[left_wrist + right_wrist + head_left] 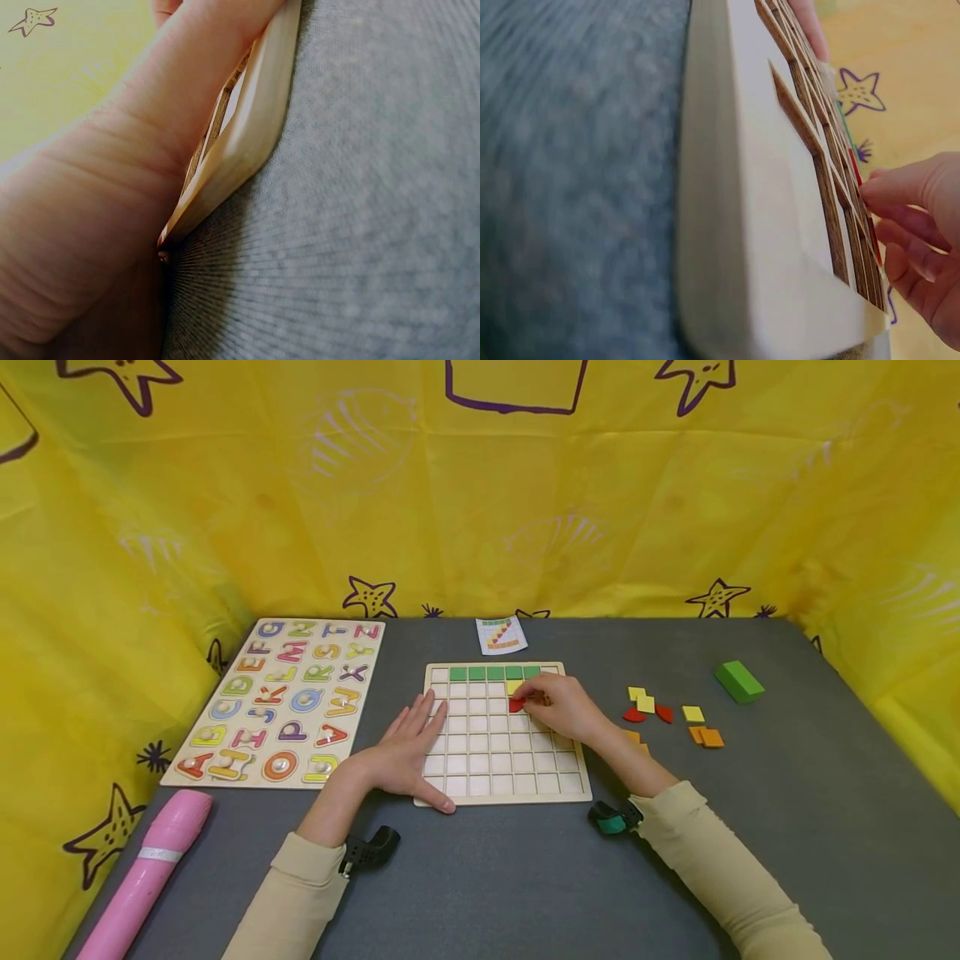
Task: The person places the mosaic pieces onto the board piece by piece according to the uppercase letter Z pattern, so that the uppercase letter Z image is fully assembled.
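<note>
A wooden grid board (457, 792) lies on the table, with green square tiles (477, 673) along its top row and a yellow tile (513, 686) below them. My left hand (401, 752) rests with spread, straight fingers on the board's left edge. In the left wrist view, that hand (112, 172) covers part of the board's rim (255, 112). Over the upper right cells, my right hand (562, 706) pinches a red curved-edged tile (516, 704) at the grid. Its curled fingers partly hide the red; a red edge (877, 244) also shows in the right wrist view.
Loose yellow (693, 714), red (663, 713) and orange tiles (712, 738) lie right of the board, near a green block (739, 682). A pattern card (502, 635) lies behind it. Leftward are an alphabet puzzle board (300, 777) and a pink cylinder (150, 877).
</note>
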Available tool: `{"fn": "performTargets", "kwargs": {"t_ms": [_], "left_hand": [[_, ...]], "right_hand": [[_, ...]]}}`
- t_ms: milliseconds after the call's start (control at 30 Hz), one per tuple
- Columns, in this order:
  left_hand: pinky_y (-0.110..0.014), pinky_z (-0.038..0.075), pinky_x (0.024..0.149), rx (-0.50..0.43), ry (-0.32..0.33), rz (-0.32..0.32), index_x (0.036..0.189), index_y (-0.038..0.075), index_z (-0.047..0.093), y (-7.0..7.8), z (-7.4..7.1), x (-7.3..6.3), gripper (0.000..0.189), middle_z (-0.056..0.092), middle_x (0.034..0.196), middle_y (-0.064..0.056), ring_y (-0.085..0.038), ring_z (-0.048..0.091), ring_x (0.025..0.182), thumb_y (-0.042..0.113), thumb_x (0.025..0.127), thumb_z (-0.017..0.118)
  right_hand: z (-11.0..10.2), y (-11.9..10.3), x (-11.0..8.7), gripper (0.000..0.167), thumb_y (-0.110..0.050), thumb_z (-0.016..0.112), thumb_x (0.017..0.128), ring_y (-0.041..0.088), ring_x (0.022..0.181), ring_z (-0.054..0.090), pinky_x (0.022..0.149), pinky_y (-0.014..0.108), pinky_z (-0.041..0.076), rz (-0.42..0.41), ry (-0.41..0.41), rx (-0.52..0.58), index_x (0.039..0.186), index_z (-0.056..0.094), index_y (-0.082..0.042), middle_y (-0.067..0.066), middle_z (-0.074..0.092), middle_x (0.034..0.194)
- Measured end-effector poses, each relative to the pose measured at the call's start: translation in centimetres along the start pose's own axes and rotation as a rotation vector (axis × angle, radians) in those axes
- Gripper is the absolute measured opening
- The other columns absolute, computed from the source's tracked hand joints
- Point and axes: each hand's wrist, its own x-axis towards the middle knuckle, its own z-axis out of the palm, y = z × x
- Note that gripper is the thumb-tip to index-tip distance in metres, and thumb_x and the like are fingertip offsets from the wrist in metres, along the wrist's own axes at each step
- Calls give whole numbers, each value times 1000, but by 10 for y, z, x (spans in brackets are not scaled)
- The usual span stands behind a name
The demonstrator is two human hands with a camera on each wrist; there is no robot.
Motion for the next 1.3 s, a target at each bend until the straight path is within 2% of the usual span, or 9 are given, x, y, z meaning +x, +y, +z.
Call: {"fn": "performTargets", "kwargs": {"t_ms": [267,467,567,733,1000,1300], "left_hand": [[-49,-3,117,-8,-3,4,155,2,-1,1,1,1,143,-18,160,-19,-31,-18,146,69,60,80],[-49,-2,117,5,2,4,155,2,-1,1,1,2,143,-18,160,-19,-31,-17,146,71,60,80],[-49,-2,116,13,2,0,155,2,-1,1,1,1,143,-17,160,-19,-32,-17,146,72,60,79],[-49,-2,116,12,3,-3,155,2,-1,0,1,1,142,-17,160,-18,-31,-18,146,71,60,79],[-50,-2,116,13,6,1,155,1,-1,-1,1,0,142,-17,160,-18,-31,-18,146,71,61,79],[-50,-2,116,21,7,9,155,1,-1,-2,2,1,142,-17,160,-19,-32,-18,146,71,61,79]], "right_hand": [[-2,0,-6,10,-6,68,90,18,80,60,73,34,49,38,46,30,99,73,-5,3,70,91],[-16,8,-22,12,-11,66,92,19,77,58,64,31,46,161,106,72,101,74,-9,2,70,90],[-28,17,-32,12,-12,66,93,19,73,57,60,30,44,186,144,29,101,74,-9,3,70,88],[-53,37,-54,12,-8,65,93,23,76,58,64,35,46,209,190,-80,101,73,-6,9,69,93],[-89,58,-86,21,2,61,86,35,91,58,80,50,47,294,143,-151,105,70,0,20,65,106],[-95,70,-97,24,-1,70,83,36,93,56,85,54,43,293,99,-194,108,68,2,23,64,107]]}}
